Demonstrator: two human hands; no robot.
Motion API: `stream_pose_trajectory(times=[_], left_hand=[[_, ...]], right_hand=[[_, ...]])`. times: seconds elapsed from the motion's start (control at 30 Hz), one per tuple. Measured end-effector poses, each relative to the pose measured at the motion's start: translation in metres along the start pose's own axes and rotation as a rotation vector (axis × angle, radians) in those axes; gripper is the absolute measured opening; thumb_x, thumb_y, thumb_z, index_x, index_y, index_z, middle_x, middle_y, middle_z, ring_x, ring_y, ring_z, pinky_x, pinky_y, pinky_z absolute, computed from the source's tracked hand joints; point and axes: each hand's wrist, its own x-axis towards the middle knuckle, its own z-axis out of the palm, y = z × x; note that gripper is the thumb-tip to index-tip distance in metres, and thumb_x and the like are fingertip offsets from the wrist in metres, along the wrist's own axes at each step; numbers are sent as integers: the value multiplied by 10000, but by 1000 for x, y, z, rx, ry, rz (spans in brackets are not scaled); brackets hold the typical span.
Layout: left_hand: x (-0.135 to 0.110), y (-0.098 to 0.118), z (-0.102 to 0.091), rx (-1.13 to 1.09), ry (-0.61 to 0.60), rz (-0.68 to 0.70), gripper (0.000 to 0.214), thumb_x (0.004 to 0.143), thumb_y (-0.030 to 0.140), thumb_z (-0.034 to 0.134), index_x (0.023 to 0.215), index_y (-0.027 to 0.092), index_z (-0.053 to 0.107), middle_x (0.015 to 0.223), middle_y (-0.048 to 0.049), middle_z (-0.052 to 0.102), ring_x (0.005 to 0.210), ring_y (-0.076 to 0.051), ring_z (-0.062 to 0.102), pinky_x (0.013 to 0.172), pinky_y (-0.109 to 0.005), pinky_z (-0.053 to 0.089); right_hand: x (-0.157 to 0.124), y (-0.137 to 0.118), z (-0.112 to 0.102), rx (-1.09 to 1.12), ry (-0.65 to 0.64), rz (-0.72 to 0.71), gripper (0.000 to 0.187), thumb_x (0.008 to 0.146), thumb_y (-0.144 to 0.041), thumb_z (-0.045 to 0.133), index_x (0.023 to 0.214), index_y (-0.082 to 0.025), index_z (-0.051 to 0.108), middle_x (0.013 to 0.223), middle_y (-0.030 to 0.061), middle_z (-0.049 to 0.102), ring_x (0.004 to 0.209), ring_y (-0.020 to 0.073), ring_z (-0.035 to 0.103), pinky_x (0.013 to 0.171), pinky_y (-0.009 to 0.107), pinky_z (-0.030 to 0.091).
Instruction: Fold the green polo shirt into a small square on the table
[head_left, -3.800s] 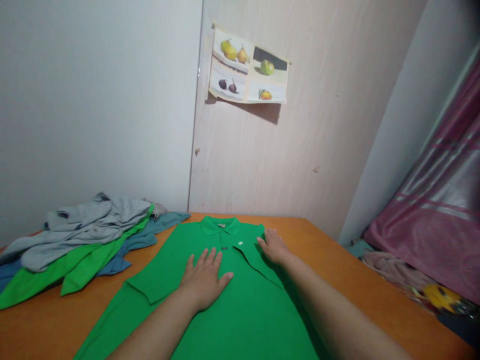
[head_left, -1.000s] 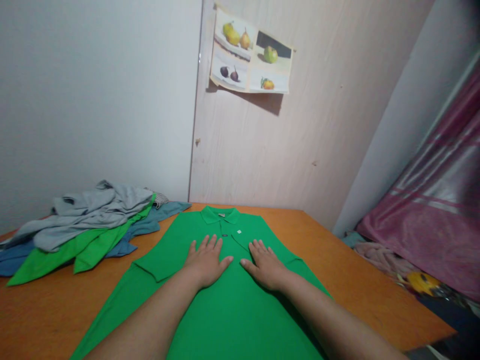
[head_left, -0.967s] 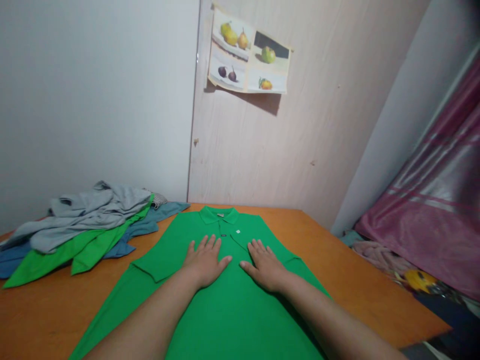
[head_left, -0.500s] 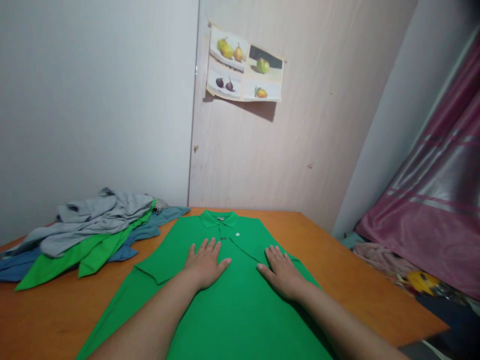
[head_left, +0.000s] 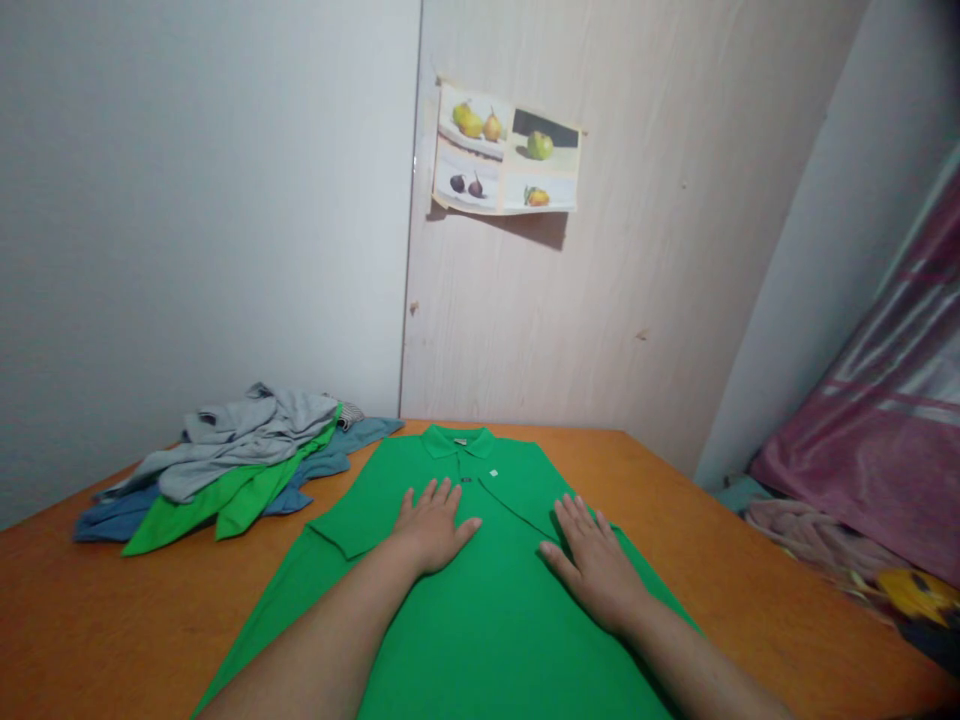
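Note:
A green polo shirt (head_left: 495, 620) lies spread front side up, its collar at the far end and its lower part running out of view toward me. Flat on the left chest area rests my left hand (head_left: 431, 530), fingers stretched and thumb out. My right hand (head_left: 592, 560) lies palm down on the other side, near the sleeve edge, with its fingers extended. Between the hands a thin crease runs slantwise from the button placket toward my right hand. A small white mark sits on the chest below the collar.
The shirt lies on an orange-brown table (head_left: 150, 620). At the left is a loose heap of grey, bright green and blue clothes (head_left: 247, 450). Behind stands a wall with a fruit picture sheet (head_left: 510, 150). A pink curtain (head_left: 870, 450) hangs at the right, above more cloth (head_left: 810, 530).
My view has turned slightly left, so the scene sits farther right. My right hand has slid a little outward and toward me on the shirt; my left hand stays about where it was.

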Motion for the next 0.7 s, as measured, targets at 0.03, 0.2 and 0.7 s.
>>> stream_pose_trajectory(times=[0.03, 0.2, 0.7], left_hand=[[0, 0, 0, -1, 1, 0, 885, 897, 769, 151, 1554, 194, 299, 1634, -104, 155, 1509, -336, 115, 1166, -630, 115], [1, -2, 3, 2, 4, 0, 896, 891, 778, 144, 1554, 196, 301, 1632, -104, 160, 1509, -332, 121, 1171, -626, 105], [-2, -2, -1, 0, 9, 1, 882, 898, 775, 165, 1552, 200, 301, 1635, -97, 170, 1511, -326, 115, 1173, -615, 117]], right_hand=[[0, -1, -1, 10, -22, -15, 914, 913, -768, 164, 1558, -129, 267, 1626, 91, 175, 1515, 258, 89, 1224, 484, 49], [2, -1, 0, 30, -85, -21, 945, 904, -783, 160, 1545, -101, 289, 1608, 114, 238, 1507, 279, 144, 1216, 508, 91], [4, 0, 4, 99, 63, -9, 724, 986, -621, 253, 1443, -115, 495, 1513, 131, 446, 1447, 262, 332, 1192, 441, 226]])
